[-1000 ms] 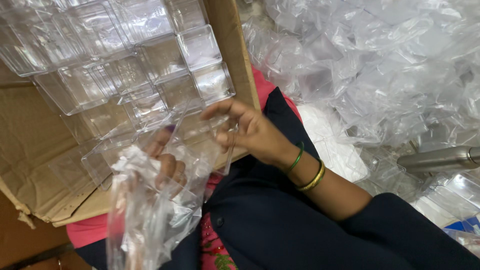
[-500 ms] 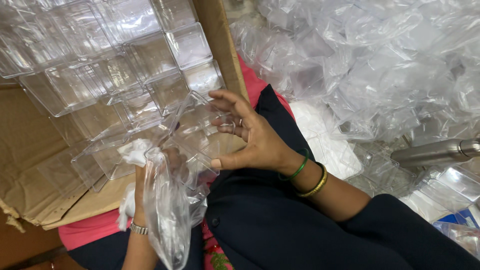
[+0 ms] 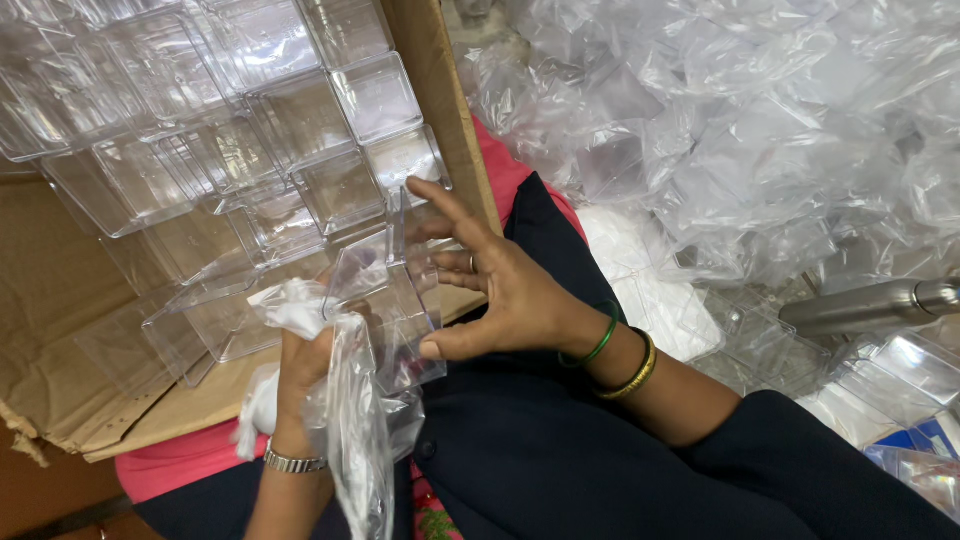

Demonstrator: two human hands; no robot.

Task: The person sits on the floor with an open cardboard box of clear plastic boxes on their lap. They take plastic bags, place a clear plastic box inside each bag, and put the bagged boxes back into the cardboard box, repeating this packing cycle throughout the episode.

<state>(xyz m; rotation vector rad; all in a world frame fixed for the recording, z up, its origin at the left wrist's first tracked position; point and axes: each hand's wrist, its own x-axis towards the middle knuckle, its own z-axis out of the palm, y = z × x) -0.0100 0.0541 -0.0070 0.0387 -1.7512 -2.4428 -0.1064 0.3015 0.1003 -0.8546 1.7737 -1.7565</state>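
Clear square plastic box now half out of thin plastic bag; right hand fingers spread apart against it, left hand clamped on bag.

A brown cardboard box lies open at the left; right of the cardboard box a heap of crumpled clear plastic bags covers the floor; soft daylight everywhere.
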